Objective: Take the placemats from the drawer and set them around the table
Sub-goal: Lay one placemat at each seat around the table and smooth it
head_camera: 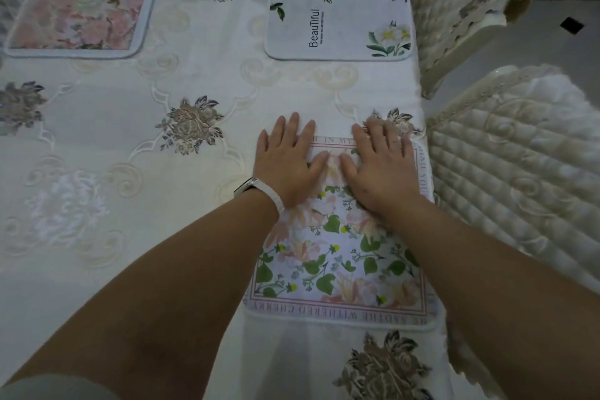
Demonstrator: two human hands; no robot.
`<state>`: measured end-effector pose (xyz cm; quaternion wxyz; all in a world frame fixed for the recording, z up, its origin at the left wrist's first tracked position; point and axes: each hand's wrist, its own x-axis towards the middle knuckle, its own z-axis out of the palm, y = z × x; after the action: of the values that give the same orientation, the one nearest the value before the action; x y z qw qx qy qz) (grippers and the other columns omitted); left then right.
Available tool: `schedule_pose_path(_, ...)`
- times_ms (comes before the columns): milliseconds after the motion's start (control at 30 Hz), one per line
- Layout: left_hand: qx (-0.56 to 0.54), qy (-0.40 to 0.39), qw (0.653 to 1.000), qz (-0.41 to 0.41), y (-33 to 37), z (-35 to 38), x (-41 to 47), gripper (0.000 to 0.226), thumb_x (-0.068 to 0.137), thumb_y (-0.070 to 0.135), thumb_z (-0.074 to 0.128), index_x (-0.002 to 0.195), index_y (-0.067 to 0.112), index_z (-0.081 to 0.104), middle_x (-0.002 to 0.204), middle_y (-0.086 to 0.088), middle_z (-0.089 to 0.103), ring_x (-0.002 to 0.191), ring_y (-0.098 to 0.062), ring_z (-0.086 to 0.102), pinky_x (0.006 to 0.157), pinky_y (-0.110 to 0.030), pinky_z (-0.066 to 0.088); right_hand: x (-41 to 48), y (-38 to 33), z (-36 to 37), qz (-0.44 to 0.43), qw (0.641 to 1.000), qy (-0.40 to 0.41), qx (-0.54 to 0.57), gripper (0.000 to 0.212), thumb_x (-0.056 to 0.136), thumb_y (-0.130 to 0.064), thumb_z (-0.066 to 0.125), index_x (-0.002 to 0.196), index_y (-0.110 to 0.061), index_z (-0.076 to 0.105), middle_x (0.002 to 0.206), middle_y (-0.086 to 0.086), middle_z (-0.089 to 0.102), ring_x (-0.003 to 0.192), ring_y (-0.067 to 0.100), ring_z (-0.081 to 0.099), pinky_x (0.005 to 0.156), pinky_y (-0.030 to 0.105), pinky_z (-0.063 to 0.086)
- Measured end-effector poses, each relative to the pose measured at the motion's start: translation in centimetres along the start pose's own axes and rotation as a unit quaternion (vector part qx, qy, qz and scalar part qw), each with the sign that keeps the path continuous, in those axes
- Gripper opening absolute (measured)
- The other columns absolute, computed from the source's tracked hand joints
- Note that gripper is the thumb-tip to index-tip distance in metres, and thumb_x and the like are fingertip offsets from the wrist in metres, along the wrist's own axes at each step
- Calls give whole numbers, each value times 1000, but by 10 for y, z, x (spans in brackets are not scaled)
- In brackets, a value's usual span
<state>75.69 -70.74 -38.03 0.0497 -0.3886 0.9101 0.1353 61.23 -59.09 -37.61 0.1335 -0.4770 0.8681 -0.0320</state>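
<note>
Hands lying flat, fingers straight: left hand point(285, 161) and right hand point(378, 166) are pressing floral placemat point(337, 263); forearms extending forward over tablecloth point(130, 204).

Left of the leafy placemat point(337, 256), the tablecloth point(113, 146) lay wide and bare. Close on its right, a padded chair point(513, 172) stood in the way.

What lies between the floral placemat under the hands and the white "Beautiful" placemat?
Head view: only bare embroidered white tablecloth between the pink-bordered floral placemat and the white "Beautiful" placemat.
</note>
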Motion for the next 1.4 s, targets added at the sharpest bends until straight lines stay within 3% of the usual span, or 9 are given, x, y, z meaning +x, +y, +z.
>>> schedule_pose_path(200,-13,11,999,-40,-17,-1,-25,73,94,64,16,156,28,1,164,-3,-7,150,-23,-10,120,-49,-2,-30,32,-3,86,996,4,26,73,96,-60,17,156,-23,0,165,3,-6,151,25,-6,121,45,1)
schedule_pose_path(300,-25,14,997,-71,-20,2,-45,75,94,64,16,156,25,-1,164,-4,-9,149,-23,-12,120,-49,-3,-54,33,0,139,987,41,62,74,96,-55,23,156,-16,4,164,10,2,151,27,0,122,46,4)
schedule_pose_path(433,-11,13,996,-91,-20,6,-75,73,96,60,18,156,23,-1,164,-5,-8,149,-23,-12,118,-51,-7,-86,26,5,115,991,57,47,71,98,-50,24,156,-16,3,165,8,1,151,23,-3,122,44,-2)
schedule_pose_path(533,29,29,999,-34,-13,11,-98,67,98,53,19,156,20,9,164,-7,3,150,-26,-4,117,-54,-5,-109,14,9,49,998,16,42,65,100,-48,21,156,-21,3,165,3,-4,150,22,-10,121,47,-5)
schedule_pose_path(633,36,17,995,95,2,19,-113,60,99,44,23,154,20,22,162,-7,16,150,-27,7,118,-57,9,-127,-9,19,-23,999,-28,19,62,100,-51,16,156,-27,4,165,-1,-6,150,23,-12,120,48,-8)
schedule_pose_path(733,23,-10,988,152,16,22,-116,61,98,43,20,153,19,25,162,-5,17,150,-24,7,119,-53,12,-136,-24,27,-61,997,-48,-4,62,100,-52,11,156,-28,0,164,-4,-7,150,21,-15,120,48,-9)
schedule_pose_path(1000,12,-12,999,46,3,23,-131,68,96,59,19,155,31,1,164,2,-3,150,-20,-7,120,-47,0,-136,-8,23,-18,999,-37,2,68,96,-60,10,156,-29,0,164,-4,-9,150,21,-13,121,47,-5)
schedule_pose_path(1233,-10,-1,1000,-16,-20,26,-168,74,96,60,21,156,20,3,164,-4,-4,150,-22,-8,121,-46,1,-165,31,17,70,997,-43,3,73,96,-63,7,155,-23,-8,163,5,-17,149,22,-18,121,47,-7)
schedule_pose_path(1400,5,-4,999,-40,-6,34,-196,75,96,57,20,156,16,4,164,-7,-2,150,-26,-6,118,-52,-1,-190,17,20,67,997,-39,9,69,98,-53,13,156,-19,-4,163,7,-13,149,23,-16,120,50,-9)
